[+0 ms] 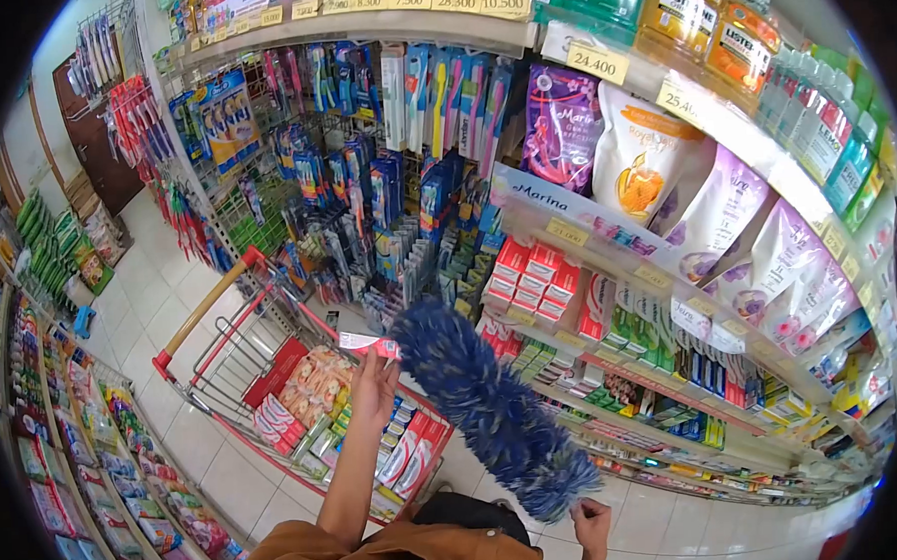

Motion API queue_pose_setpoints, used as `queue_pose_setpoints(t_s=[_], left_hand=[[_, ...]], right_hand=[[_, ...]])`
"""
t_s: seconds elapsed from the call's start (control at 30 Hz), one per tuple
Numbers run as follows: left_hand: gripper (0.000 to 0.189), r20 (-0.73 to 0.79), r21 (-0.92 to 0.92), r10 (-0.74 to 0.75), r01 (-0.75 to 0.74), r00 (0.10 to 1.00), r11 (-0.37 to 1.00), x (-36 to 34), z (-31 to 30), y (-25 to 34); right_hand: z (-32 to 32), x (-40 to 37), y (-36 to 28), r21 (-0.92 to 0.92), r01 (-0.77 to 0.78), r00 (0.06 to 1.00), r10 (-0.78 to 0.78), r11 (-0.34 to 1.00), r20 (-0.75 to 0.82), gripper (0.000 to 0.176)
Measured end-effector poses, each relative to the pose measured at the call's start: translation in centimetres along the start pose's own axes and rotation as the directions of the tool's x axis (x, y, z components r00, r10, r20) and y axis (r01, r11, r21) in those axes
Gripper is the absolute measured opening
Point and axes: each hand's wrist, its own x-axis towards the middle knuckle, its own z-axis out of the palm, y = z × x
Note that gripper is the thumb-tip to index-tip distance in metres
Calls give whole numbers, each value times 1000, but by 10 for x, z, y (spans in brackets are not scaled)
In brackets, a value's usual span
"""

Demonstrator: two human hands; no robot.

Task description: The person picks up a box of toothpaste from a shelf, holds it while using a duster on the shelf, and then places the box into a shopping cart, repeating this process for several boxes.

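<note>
In the head view, the left hand pinches a small red-and-white box between its fingertips, the grip narrow, above the far right edge of the shopping cart. The right hand is curled around the lower end of a fluffy blue duster; the handle itself is hidden. The duster slants up and leftward, its upper end just beside the box and in front of the shelf. Inside the cart, orange-toned packs lie near the handle edge, and larger red-and-white cartons lie along the right edge. On the shelf, toothbrushes hang towards the left end, stacked red boxes stand at the left of a lower tier, and pouches and mouthwash bottles fill the tiers above.
</note>
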Motion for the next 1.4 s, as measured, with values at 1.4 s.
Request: queue_pose_setpoints(t_s=[1.4], left_hand=[[33, 393, 919, -110, -394, 913, 18, 168, 13, -215]], right_hand=[[-66, -191, 131, -383, -542, 840, 490, 748, -232, 40]])
